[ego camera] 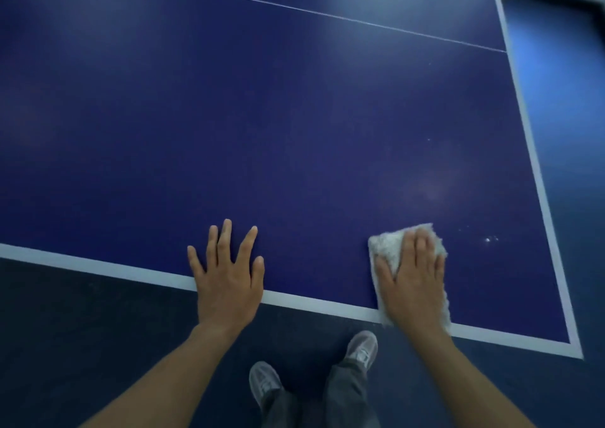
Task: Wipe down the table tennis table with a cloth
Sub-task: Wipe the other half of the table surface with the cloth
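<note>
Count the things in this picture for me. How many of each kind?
Hands: 2, left hand and right hand
Cloth: 1
Table: 1
Shoes: 2, left shoe and right shoe
Total: 6

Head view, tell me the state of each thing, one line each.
Table: white specks near its right edge.
Cloth: flat at the table's near edge, partly covered.
Left hand: open, fingers spread, flat on the table.
Right hand: open, pressing the cloth.
</note>
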